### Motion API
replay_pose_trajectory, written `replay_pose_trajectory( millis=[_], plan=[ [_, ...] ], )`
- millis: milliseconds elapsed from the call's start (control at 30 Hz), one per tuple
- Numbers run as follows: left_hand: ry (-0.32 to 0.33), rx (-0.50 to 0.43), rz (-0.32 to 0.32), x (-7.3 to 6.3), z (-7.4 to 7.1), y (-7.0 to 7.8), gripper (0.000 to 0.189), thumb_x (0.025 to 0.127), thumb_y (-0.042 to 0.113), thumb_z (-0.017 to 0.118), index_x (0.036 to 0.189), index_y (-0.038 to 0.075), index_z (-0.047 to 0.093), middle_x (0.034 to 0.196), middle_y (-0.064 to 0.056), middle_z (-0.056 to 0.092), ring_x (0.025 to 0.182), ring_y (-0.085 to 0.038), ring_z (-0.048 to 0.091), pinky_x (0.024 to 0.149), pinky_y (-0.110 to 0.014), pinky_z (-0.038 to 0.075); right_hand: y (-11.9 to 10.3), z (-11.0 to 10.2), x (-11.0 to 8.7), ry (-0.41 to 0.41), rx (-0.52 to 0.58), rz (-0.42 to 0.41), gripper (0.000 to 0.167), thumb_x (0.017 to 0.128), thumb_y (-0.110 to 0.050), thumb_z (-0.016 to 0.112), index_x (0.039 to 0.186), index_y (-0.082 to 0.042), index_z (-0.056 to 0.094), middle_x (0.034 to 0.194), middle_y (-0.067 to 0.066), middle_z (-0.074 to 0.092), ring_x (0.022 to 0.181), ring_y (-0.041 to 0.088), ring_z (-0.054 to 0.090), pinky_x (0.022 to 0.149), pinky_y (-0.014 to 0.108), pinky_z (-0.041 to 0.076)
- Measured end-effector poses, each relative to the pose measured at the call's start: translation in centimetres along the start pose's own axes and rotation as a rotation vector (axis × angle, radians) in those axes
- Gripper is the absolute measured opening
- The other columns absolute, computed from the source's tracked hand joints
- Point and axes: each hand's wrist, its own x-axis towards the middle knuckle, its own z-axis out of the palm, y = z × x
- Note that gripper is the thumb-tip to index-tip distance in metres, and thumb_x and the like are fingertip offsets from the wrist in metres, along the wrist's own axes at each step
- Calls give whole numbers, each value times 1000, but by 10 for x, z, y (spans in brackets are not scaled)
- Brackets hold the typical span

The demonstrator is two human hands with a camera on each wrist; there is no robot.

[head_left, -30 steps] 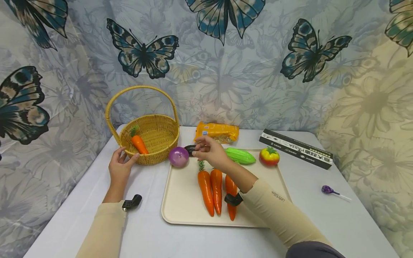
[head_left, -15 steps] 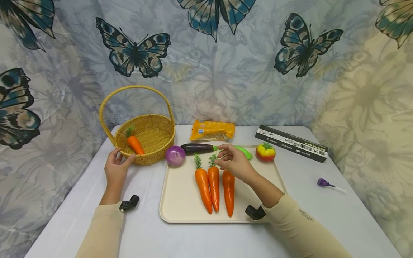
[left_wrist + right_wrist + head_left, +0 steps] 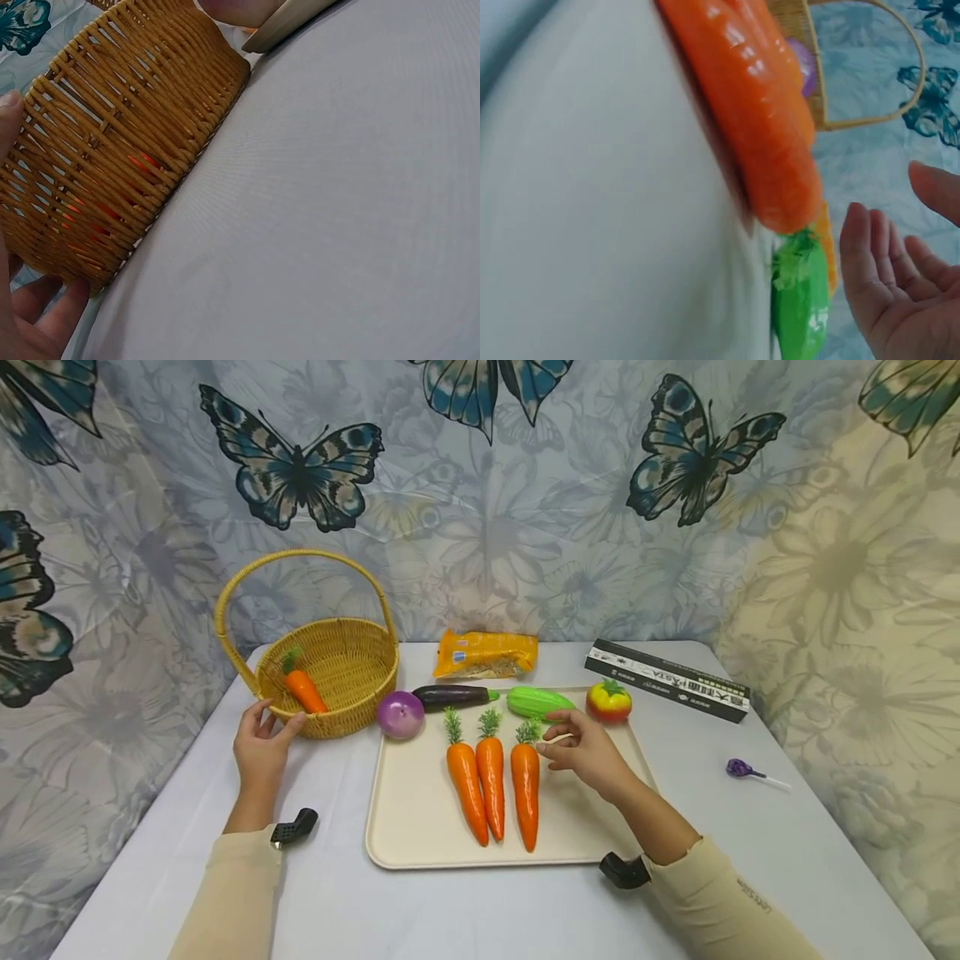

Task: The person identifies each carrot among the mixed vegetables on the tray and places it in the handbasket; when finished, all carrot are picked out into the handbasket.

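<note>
My left hand [image 3: 258, 750] holds the wicker basket [image 3: 348, 664] at its front left side, thumb near the front rim and fingers round the side. Inside the basket lies a small carrot [image 3: 306, 692]; orange shows through the weave in the left wrist view. My right hand [image 3: 588, 753] hovers over the tray [image 3: 420, 852], fingers loosely bent with nothing in them. Its fingertips are close to the leafy top of the rightmost carrot [image 3: 527, 797]. Left of that lie two more carrots, the middle one [image 3: 491, 785] and the left one [image 3: 467, 789].
Along the tray's far edge are a purple onion [image 3: 401, 715], an eggplant [image 3: 453, 696], a green ridged vegetable [image 3: 538, 702] and a red-yellow tomato [image 3: 609, 702]. Behind stand an orange packet [image 3: 486, 655] and a black pasta box [image 3: 667, 680]. A purple lollipop [image 3: 738, 768] lies at right.
My right hand has moved right and nearer, from above the eggplant to beside the rightmost carrot's top, uncovering the eggplant and green vegetable. The left hand stays at the basket.
</note>
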Motion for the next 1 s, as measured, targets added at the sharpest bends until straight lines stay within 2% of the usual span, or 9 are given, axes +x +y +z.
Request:
replay_pose_trajectory(
  millis=[200, 400, 533, 667, 800, 1000],
  plan=[
    [2, -8, -11, 0, 0, 4, 65, 78, 13, 84, 135, 7, 51, 154, -10, 31, 135, -30, 40, 105, -43, 40, 11, 6, 0, -53, -56, 73, 60, 85, -4, 74, 136, 5, 43, 105, 21, 55, 83, 26, 64, 70, 40, 60],
    [-3, 3, -4, -2, 1, 4, 67, 79, 12, 83, 136, 4, 49, 154, -9, 32, 134, -30, 41, 104, -40, 42, 18, 16, -2, -76, -230, 187, 71, 77, -20, 85, 133, 1, 48, 95, 13, 56, 72, 24, 60, 60, 35, 59],
    [-6, 12, -5, -2, 0, 3, 68, 79, 13, 83, 137, 5, 49, 155, -9, 30, 135, -30, 40, 105, -40, 41, 19, 21, -3, -99, -307, 213, 76, 73, -28, 87, 132, 1, 49, 90, 11, 58, 70, 22, 60, 57, 35, 58],
    [-10, 18, -2, -2, -1, 2, 69, 79, 14, 83, 139, 6, 47, 156, -9, 29, 135, -30, 39, 105, -41, 41, 20, 26, -2, -79, -367, 227, 78, 72, -33, 87, 132, -1, 50, 84, 9, 59, 60, 21, 61, 53, 33, 56],
    [-11, 29, 0, -1, -1, 2, 70, 80, 15, 83, 139, 6, 47, 155, -9, 29, 135, -30, 40, 105, -41, 41, 20, 29, -2, -69, -372, 252, 75, 75, -33, 86, 133, -2, 48, 84, 9, 58, 57, 20, 63, 51, 33, 56],
    [-17, 39, 3, -2, 0, 2, 69, 80, 17, 82, 139, 5, 47, 155, -8, 29, 135, -29, 40, 103, -37, 43, 17, 27, -1, -75, -262, 257, 71, 78, -22, 83, 135, -2, 46, 91, 13, 58, 62, 23, 62, 54, 35, 58]
  ],
)
